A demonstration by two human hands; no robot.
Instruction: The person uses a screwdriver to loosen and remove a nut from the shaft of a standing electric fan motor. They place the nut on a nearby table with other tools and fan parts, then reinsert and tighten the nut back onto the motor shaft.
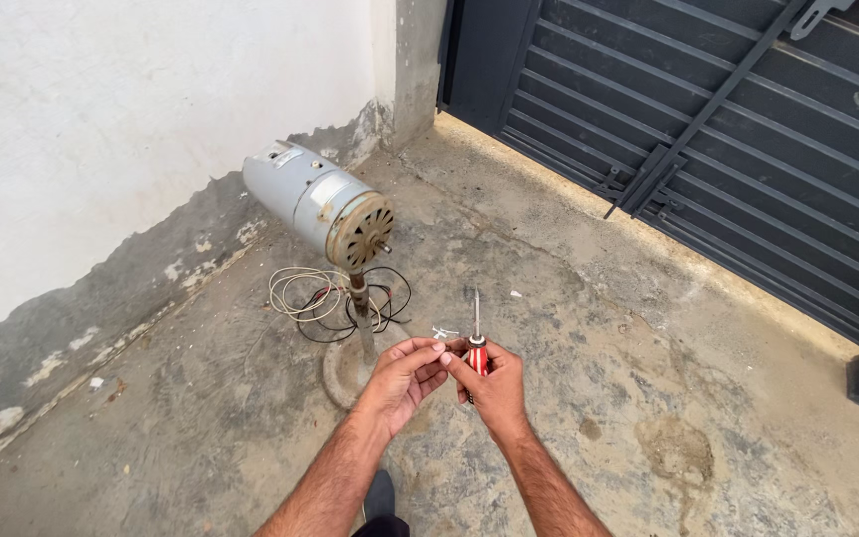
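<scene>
Screwdriver (pixel 476 350) gripped in R hand (pixel 494 386), L hand (pixel 405 376) pinching small metal part (pixel 443 333), fan motor (pixel 322 204) just beyond.

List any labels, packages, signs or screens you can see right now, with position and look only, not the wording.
Label on the grey motor housing: a pale rectangular plate on the upper side of the cylinder, near the wall; print too small to make out.
Second small pale patch near the motor's rear end, by the wall: possibly another plate, unclear.
No packages, signs or screens in view.
The hands hold only a red-and-white-handled screwdriver and a small metal part.
</scene>
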